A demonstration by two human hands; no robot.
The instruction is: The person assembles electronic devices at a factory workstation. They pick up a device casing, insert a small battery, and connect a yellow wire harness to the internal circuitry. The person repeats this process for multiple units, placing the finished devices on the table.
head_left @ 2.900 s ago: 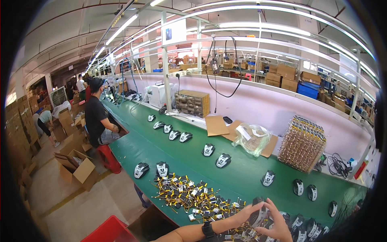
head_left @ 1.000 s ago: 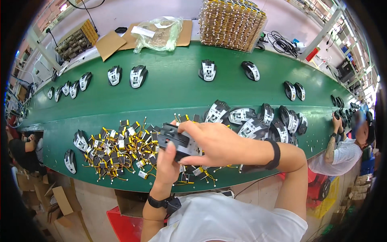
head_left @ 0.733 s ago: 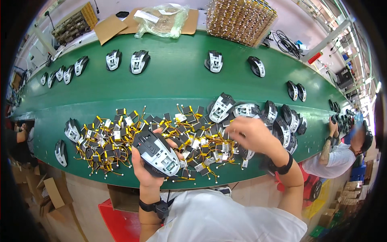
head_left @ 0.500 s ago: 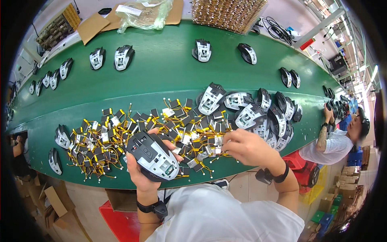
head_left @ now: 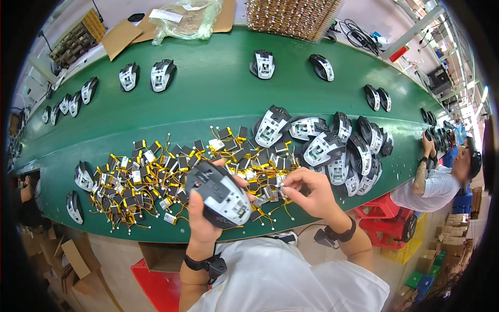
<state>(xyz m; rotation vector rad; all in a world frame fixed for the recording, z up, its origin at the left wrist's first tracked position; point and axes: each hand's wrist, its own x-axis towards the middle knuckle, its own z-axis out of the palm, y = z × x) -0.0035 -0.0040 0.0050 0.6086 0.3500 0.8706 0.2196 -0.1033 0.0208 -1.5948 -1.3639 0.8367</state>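
Observation:
My left hand (head_left: 201,224) is closed around a black-and-white computer mouse (head_left: 224,193) without its top cover, tilted over the bench; a small green circuit board shows in its opening. To its right, my right hand (head_left: 316,196) pinches at the wire end of a small battery among the loose ones; the fingers partly hide what they hold. Under and around both hands spreads a heap of small black and silver batteries (head_left: 130,195) with yellow tape and thin wires ending in white connectors. Beyond my right hand lies a pile of similar open mice (head_left: 323,148).
Two mice (head_left: 74,207) rest left of the batteries. More stand in a row along the green bench (head_left: 208,93). At the back are cardboard, a plastic bag (head_left: 189,23) and a stacked tray block (head_left: 291,18). A co-worker (head_left: 429,184) sits at the right beside a red stool (head_left: 387,221).
My left hand has carried the mouse to the right and tilted it. My right hand has shifted slightly left and lower, its thumb and forefinger now pinched together.

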